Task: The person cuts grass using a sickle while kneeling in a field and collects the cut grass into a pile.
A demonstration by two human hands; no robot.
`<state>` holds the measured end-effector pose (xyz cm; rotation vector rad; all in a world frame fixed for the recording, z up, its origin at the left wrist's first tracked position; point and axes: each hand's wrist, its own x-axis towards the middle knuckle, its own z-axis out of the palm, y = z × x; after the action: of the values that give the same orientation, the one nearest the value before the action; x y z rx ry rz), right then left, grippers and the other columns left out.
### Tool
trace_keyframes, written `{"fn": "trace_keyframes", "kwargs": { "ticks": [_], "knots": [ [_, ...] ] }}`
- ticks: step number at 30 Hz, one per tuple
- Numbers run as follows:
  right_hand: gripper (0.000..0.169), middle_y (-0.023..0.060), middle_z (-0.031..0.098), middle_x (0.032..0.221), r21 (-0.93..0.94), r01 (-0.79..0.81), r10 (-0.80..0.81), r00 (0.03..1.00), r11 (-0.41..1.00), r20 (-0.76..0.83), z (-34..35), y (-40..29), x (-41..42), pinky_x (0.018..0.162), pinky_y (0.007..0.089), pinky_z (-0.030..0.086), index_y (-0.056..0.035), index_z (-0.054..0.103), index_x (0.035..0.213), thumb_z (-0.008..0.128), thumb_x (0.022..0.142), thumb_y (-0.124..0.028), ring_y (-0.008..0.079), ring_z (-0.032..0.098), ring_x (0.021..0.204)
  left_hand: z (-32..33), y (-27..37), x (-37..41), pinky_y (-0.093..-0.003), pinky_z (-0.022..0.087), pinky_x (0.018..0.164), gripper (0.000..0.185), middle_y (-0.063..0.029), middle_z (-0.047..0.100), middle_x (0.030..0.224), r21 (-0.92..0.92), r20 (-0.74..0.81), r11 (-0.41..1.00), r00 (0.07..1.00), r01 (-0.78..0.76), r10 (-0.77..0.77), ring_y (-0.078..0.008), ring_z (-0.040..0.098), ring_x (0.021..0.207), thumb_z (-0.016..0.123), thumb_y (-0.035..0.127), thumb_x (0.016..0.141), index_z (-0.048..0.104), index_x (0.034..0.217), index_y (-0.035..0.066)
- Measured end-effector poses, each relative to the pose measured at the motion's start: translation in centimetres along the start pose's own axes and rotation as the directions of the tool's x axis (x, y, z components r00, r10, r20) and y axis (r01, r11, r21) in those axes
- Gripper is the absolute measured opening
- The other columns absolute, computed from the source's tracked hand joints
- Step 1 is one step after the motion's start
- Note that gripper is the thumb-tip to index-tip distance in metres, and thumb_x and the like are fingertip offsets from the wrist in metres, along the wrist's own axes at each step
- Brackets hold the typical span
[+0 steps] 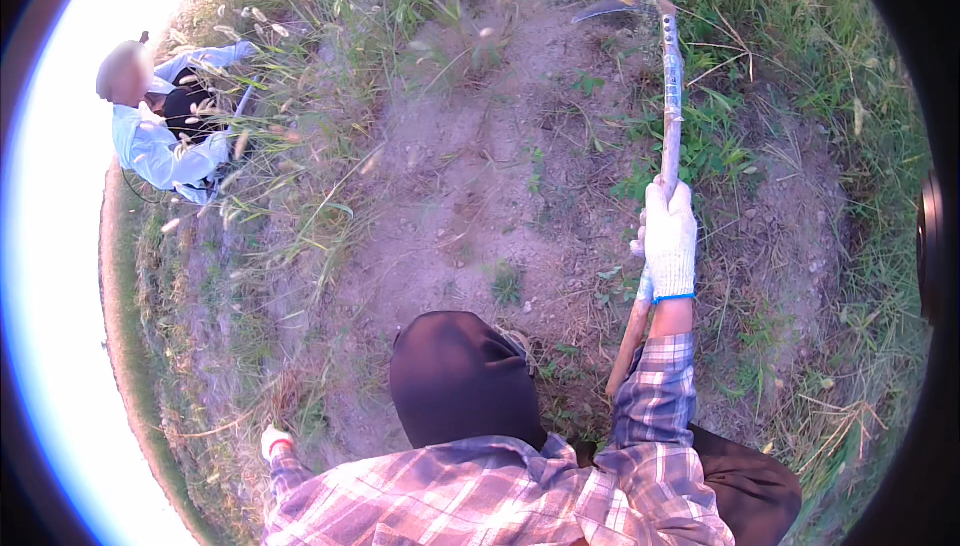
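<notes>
My right hand (670, 235), in a white knit glove with a blue cuff edge, grips the wooden handle of a sickle (671, 141). Its curved metal blade (611, 6) points left at the far end, above the ground. The handle's butt runs back beside my plaid sleeve. Out at the lower left, my left hand (277, 441) wears a white glove with a red cuff edge. It looks closed around a brownish clump of weeds (289, 394); the fingers are small and partly hidden.
Bare soil (450, 193) with small weeds (506, 283) stretches before me. Tall seeding grass (330, 73) borders it on the left, and more grass (862, 96) grows along the right. Another person (169, 133) in a light blue shirt is low among the grass at upper left.
</notes>
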<state>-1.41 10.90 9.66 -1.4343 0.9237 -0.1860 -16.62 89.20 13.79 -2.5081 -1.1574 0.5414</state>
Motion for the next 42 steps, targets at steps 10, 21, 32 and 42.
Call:
{"fn": "trace_keyframes", "kwargs": {
  "ticks": [10, 21, 32, 42],
  "knots": [
    [0.024, 0.0021, 0.052, 0.069, -0.030, -0.060, 0.065, 0.977, 0.998, 0.204, 2.3, 3.7, 0.4, 0.042, 0.0290, 0.048, -0.0078, 0.049, 0.113, 0.053, 0.100, -0.028, 0.0102, 0.052, 0.049, 8.8, 19.5, 0.4, -0.0409, 0.043, 0.096, 0.027, -0.0113, 0.070, 0.101, -0.282, 0.077, 0.679, 0.689, -0.678, 0.720, -0.0271, 0.063, 0.101, 0.052, 0.023, 0.093, 0.069, 0.106, 0.007],
    [0.023, -0.0026, 0.046, 0.069, -0.075, -0.141, 0.141, 0.990, 0.987, -0.011, -0.7, 2.5, -0.7, 0.040, 0.0247, 0.043, -0.0117, 0.049, 0.122, 0.050, 0.101, -0.022, 0.0058, 0.045, 0.046, -1.6, 57.5, -17.6, -0.0474, 0.052, 0.081, 0.057, -0.0198, 0.069, 0.103, -0.131, -0.011, -0.408, -0.410, -0.904, 0.912, -0.0385, 0.067, 0.095, 0.066, 0.019, 0.074, 0.058, 0.129, 0.006],
    [0.024, -0.0028, 0.046, 0.069, 0.006, -0.155, 0.155, 0.985, 0.988, -0.074, 1.9, 0.2, -3.6, 0.039, 0.0232, 0.041, -0.0115, 0.049, 0.123, 0.050, 0.100, -0.020, 0.0051, 0.044, 0.047, -5.9, 73.4, -17.7, -0.0452, 0.051, 0.088, 0.040, -0.0214, 0.070, 0.103, 0.062, 0.102, -0.315, -0.308, -0.947, 0.946, -0.0364, 0.067, 0.099, 0.060, 0.024, 0.078, 0.068, 0.113, 0.005],
    [0.019, -0.0040, 0.047, 0.071, 0.087, -0.137, 0.138, 0.990, 0.987, -0.017, 6.9, -0.7, -2.7, 0.040, 0.0247, 0.043, -0.0139, 0.050, 0.113, 0.053, 0.100, -0.027, 0.0050, 0.043, 0.047, -10.4, 74.6, -9.8, -0.0437, 0.052, 0.091, 0.035, -0.0138, 0.069, 0.120, 0.183, -0.007, 0.261, 0.264, -0.948, 0.964, -0.0298, 0.066, 0.113, 0.059, 0.022, 0.084, 0.072, 0.116, 0.013]
  ]
}}
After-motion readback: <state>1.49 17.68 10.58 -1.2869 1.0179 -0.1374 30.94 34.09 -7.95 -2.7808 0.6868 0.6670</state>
